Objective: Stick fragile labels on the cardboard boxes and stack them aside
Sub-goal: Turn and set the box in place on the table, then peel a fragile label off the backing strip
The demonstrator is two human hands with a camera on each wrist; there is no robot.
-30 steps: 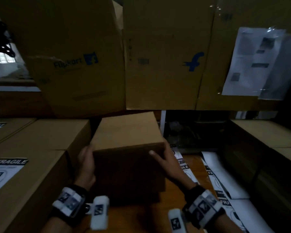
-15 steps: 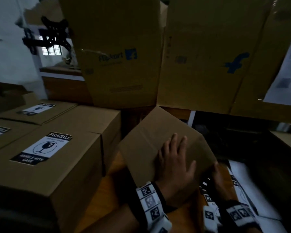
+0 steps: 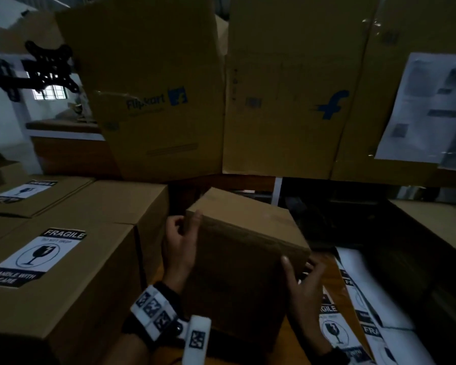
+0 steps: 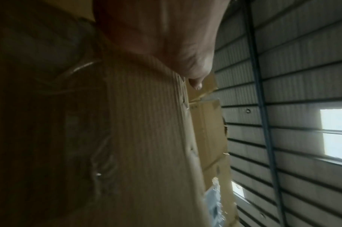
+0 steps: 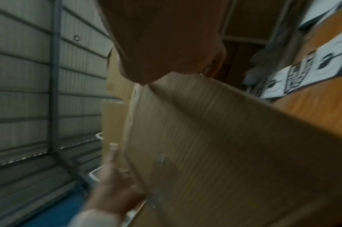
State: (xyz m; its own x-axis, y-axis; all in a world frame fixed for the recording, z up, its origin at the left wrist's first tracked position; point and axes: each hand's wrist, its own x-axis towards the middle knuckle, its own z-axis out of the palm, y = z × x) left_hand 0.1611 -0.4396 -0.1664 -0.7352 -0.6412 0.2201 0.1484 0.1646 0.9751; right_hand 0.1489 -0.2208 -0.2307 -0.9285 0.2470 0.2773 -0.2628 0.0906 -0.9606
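A plain brown cardboard box (image 3: 245,233) with no label on the faces I see stands tilted over the wooden table in the head view. My left hand (image 3: 187,227) grips its left side, thumb on the near top edge. My right hand (image 3: 298,272) holds the near right corner, thumb on the front face and fingers round the side. In the left wrist view my palm (image 4: 166,38) lies against the box's ribbed side (image 4: 142,138). The right wrist view shows the box (image 5: 224,145) under my right hand (image 5: 166,38). Fragile label sheets (image 3: 332,330) lie on the table to the right.
Boxes bearing fragile labels (image 3: 37,256) fill the left, one of them (image 3: 24,191) further back. Large printed cartons (image 3: 287,101) tower close behind. Another box (image 3: 437,227) stands at the right. White label backing sheets (image 3: 366,285) spread over the wooden table (image 3: 332,275) beside my right hand.
The box was tipped over with my left hand flat on its upper face half a second ago. Now it stands more upright, left hand on its left side, right hand at the near right corner.
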